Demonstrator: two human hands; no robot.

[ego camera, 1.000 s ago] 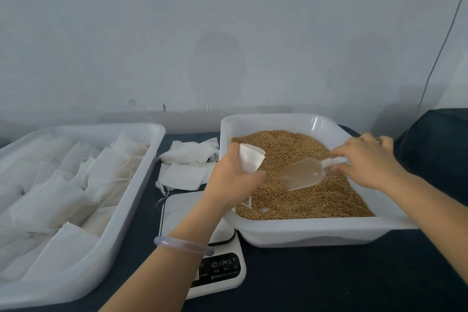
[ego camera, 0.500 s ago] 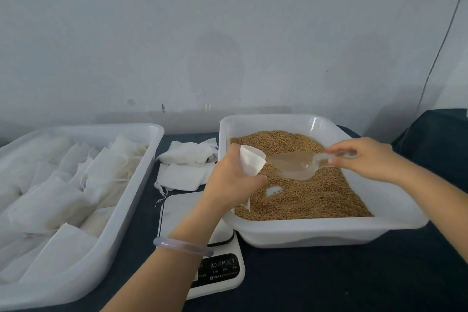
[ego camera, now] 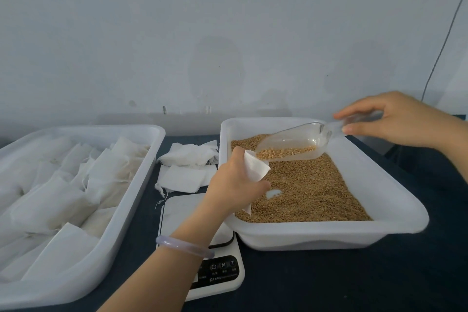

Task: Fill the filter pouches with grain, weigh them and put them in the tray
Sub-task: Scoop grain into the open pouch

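Scoop [ego camera: 296, 143] now raised & tipped, mouth at pouch [ego camera: 255, 167] rim, centre frame; 1 s ago it was low in grain tub [ego camera: 395, 200]. Right hand [ego camera: 395, 119] pinches handle; left hand [ego camera: 235, 185] grip closed on pouch. Pour underway, I judge; scale [ego camera: 177, 210] next.

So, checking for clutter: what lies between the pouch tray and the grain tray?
In the head view, loose empty pouches and the scale lie on dark table between them.
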